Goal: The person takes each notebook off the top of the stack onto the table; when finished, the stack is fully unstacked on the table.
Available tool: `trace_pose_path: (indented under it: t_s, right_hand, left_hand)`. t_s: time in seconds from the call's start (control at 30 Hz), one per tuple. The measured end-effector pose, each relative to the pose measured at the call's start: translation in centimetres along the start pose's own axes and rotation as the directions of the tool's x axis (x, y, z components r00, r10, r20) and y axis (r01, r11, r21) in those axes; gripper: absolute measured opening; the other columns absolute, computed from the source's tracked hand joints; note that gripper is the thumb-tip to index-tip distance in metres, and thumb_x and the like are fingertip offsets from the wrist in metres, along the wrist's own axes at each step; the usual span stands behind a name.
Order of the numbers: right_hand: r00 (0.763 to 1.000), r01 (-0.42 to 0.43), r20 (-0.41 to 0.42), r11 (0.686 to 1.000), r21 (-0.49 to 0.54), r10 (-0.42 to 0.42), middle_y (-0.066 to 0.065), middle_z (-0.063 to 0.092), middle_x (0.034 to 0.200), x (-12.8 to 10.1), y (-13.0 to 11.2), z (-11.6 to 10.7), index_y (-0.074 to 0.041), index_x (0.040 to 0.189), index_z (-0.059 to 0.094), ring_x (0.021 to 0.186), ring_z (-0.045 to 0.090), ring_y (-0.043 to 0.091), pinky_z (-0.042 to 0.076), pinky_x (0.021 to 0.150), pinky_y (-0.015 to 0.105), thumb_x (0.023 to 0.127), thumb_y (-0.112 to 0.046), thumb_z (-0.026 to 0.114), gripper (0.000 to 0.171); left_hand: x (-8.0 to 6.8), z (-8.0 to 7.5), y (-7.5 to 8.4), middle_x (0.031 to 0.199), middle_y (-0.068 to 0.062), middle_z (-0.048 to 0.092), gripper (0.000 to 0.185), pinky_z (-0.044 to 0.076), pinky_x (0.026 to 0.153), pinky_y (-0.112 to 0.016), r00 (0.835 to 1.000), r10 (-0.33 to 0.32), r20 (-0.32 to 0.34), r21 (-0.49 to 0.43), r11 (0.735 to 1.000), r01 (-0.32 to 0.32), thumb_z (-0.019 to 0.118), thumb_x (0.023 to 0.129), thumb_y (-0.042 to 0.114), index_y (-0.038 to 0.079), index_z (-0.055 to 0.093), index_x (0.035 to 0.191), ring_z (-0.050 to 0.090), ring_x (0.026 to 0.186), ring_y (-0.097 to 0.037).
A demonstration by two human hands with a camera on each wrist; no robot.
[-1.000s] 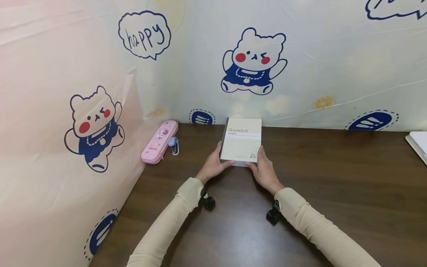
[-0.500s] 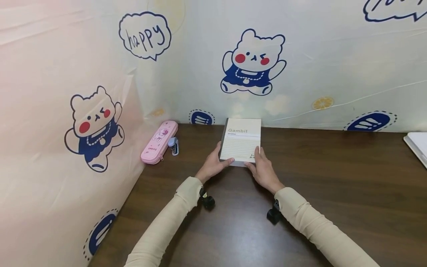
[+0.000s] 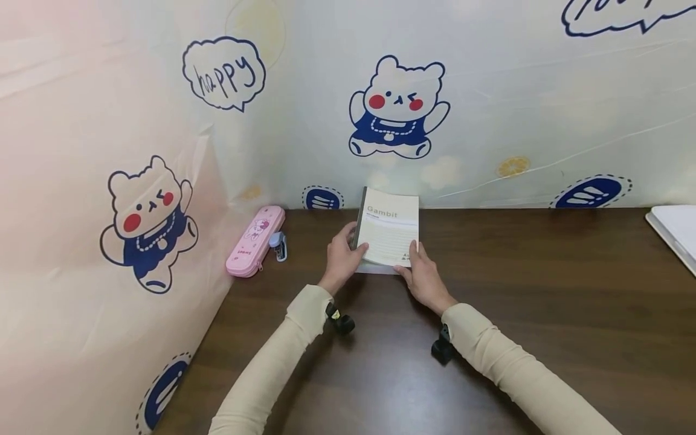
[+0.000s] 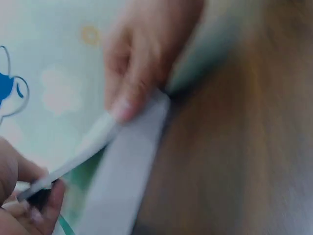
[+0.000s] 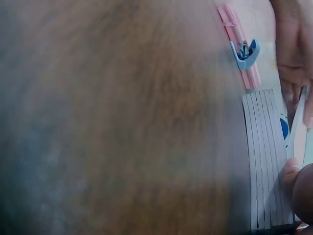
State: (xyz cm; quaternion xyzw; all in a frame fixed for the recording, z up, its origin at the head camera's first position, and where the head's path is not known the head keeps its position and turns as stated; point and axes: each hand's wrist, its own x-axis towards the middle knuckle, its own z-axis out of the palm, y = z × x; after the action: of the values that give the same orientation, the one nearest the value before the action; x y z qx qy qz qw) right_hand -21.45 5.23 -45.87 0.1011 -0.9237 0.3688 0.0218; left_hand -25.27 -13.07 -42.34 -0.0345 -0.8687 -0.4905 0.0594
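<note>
Nearest in the head view, two cream sleeves run up from the bottom edge over a dark wood tabletop (image 3: 544, 314), which lies bare across the lower centre and right of the frame. Above them the left hand (image 3: 341, 261) curls its fingers round the left, spine edge of a notebook (image 3: 388, 232) marked "Gambit", thumb on the cover. The right hand (image 3: 423, 279) pinches the notebook's lower right corner, thumb on top. The front cover is raised off the page block beneath; the right wrist view shows the stacked page edges (image 5: 266, 156) with the cover lifted clear beside them. The left wrist view is blurred but shows fingers on the thin raised cover (image 4: 98, 142).

Left of the notebook, well apart, a pink pencil case (image 3: 254, 240) lies against the printed sheet, a small blue stapler (image 3: 279, 245) just beside it. The notebook's far edge sits near the bear-printed backdrop (image 3: 399, 109). A white object (image 3: 676, 232) is cut off at the right edge.
</note>
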Motion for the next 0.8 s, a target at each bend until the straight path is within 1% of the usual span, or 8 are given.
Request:
trace_pose_path:
  t_s: [0.07, 0.13, 0.23, 0.33, 0.47, 0.57, 0.67, 0.8]
  right_hand:
    - [1.0, 0.007, -0.002, 1.0, 0.007, -0.007, 0.03, 0.011, 0.144, 0.0, 0.0, 0.1, 0.008, 0.141, 0.012, 0.128, 0.025, 0.042, 0.032, 0.1, 0.048, 0.091, -0.033, 0.05, 0.074]
    - [1.0, 0.017, 0.0, 1.0, 0.015, -0.017, 0.03, 0.01, 0.145, -0.1, 0.0, 0.1, 0.009, 0.14, 0.01, 0.129, 0.023, 0.041, 0.031, 0.101, 0.048, 0.091, -0.03, 0.051, 0.074]
    - [0.999, 0.033, 0.005, 0.999, 0.007, -0.033, 0.031, 0.009, 0.144, -0.3, 0.0, -0.2, 0.01, 0.14, 0.01, 0.13, 0.021, 0.041, 0.03, 0.102, 0.047, 0.092, -0.025, 0.051, 0.072]
    - [0.999, 0.043, 0.013, 0.999, 0.001, -0.043, 0.032, 0.009, 0.144, -0.3, 0.2, -0.6, 0.012, 0.139, 0.011, 0.13, 0.019, 0.04, 0.03, 0.101, 0.047, 0.092, -0.021, 0.051, 0.069]
    - [0.999, 0.043, 0.027, 0.999, -0.003, -0.043, 0.031, 0.01, 0.144, -0.2, 0.3, -1.2, 0.011, 0.139, 0.012, 0.13, 0.02, 0.04, 0.031, 0.1, 0.047, 0.093, -0.022, 0.05, 0.068]
    - [0.999, 0.039, 0.034, 0.999, -0.023, -0.039, 0.031, 0.011, 0.144, 0.0, 0.3, -1.4, 0.012, 0.139, 0.013, 0.13, 0.019, 0.039, 0.031, 0.101, 0.046, 0.093, -0.023, 0.05, 0.069]
    - [0.999, 0.036, 0.038, 0.999, -0.029, -0.035, 0.031, 0.012, 0.144, 0.0, 0.4, -1.3, 0.012, 0.139, 0.013, 0.13, 0.019, 0.04, 0.031, 0.1, 0.047, 0.092, -0.023, 0.051, 0.069]
    - [0.998, 0.037, 0.043, 0.999, -0.017, -0.036, 0.031, 0.012, 0.144, -0.2, 0.2, -0.9, 0.011, 0.139, 0.013, 0.13, 0.021, 0.04, 0.032, 0.1, 0.047, 0.092, -0.022, 0.051, 0.069]
  left_hand:
    - [0.0, -0.2, 0.7, 0.11, -0.01, 0.057, 0.049, 0.055, 0.059, -0.033, 0.998, -0.067, 0.017, -0.075, 0.995, 0.068, 0.06, 0.084, 0.002, 0.012, 0.047, 0.13, 0.064, 0.071, -0.018]
    - [-0.1, -0.6, 1.1, 0.108, -0.012, 0.052, 0.049, 0.054, 0.054, -0.032, 0.99, -0.135, 0.041, -0.144, 0.98, 0.139, 0.057, 0.084, -0.003, 0.012, 0.047, 0.13, 0.063, 0.061, -0.02]
    - [0.2, -1.9, 1.4, 0.109, -0.012, 0.05, 0.049, 0.055, 0.056, -0.038, 0.982, -0.188, 0.03, -0.191, 0.963, 0.19, 0.055, 0.083, -0.006, 0.014, 0.051, 0.128, 0.061, 0.058, -0.019]
    - [0.6, -4.4, 1.0, 0.111, -0.014, 0.049, 0.052, 0.054, 0.06, -0.043, 0.978, -0.21, -0.005, -0.235, 0.951, 0.203, 0.053, 0.082, -0.007, 0.015, 0.05, 0.129, 0.059, 0.06, -0.02]
    - [0.7, -8.5, -0.5, 0.115, -0.017, 0.046, 0.05, 0.054, 0.061, -0.044, 0.974, -0.223, -0.04, -0.282, 0.938, 0.203, 0.048, 0.085, -0.009, 0.011, 0.045, 0.131, 0.061, 0.066, -0.022]
    - [0.5, -10.6, -2.1, 0.117, -0.018, 0.043, 0.048, 0.054, 0.062, -0.041, 0.969, -0.243, -0.038, -0.304, 0.927, 0.22, 0.044, 0.088, -0.008, 0.008, 0.042, 0.132, 0.061, 0.071, -0.022]
    - [0.3, -11.4, -3.5, 0.121, -0.018, 0.04, 0.048, 0.055, 0.062, -0.039, 0.959, -0.282, -0.028, -0.324, 0.91, 0.258, 0.043, 0.088, -0.009, 0.006, 0.04, 0.133, 0.061, 0.074, -0.022]
    - [0.1, -11.4, -5.2, 0.127, -0.019, 0.036, 0.049, 0.055, 0.061, -0.039, 0.939, -0.343, -0.025, -0.343, 0.885, 0.314, 0.043, 0.086, -0.011, 0.005, 0.041, 0.132, 0.059, 0.071, -0.021]
